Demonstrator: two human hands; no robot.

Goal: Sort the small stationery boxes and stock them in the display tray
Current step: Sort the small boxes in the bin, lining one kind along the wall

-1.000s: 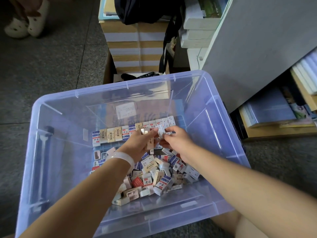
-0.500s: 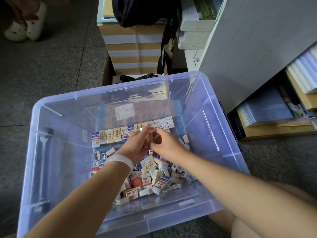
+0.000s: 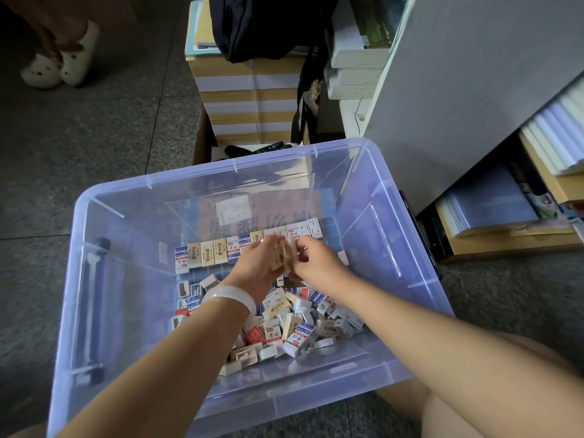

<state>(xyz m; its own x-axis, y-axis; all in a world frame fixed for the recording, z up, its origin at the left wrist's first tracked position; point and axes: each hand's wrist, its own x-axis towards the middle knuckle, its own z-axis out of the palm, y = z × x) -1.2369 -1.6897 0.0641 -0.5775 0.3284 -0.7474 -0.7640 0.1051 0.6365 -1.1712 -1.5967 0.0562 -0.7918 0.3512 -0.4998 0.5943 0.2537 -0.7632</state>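
We have both hands down inside the clear plastic bin (image 3: 104, 279), which sits on the grey floor (image 3: 94, 147). Our left hand (image 3: 257, 268) curls round a small stack of tan boxes (image 3: 283, 253), holding them upright. Our right hand (image 3: 319, 263) meets it from the other side, fingers bent and pinching the same stack at its edge, so the two hands touch around it. A white band (image 3: 232, 295) circles our left wrist.

Just beyond the hands, a neat row of boxes (image 3: 221, 251) stands on end along the far side of the bin's floor, blue-and-white ones mixed with tan ones. Below the hands, toward us, lies a loose heap of boxes (image 3: 294, 324) in white, blue, red and tan, tumbled at all angles.

Beyond the bin, past the hands, stands a pile of banded paper packs (image 3: 249, 99) with a dark bag (image 3: 262, 26) on top. To the right of our right hand, a grey cabinet (image 3: 474, 90) holds stacked folders (image 3: 486, 203).
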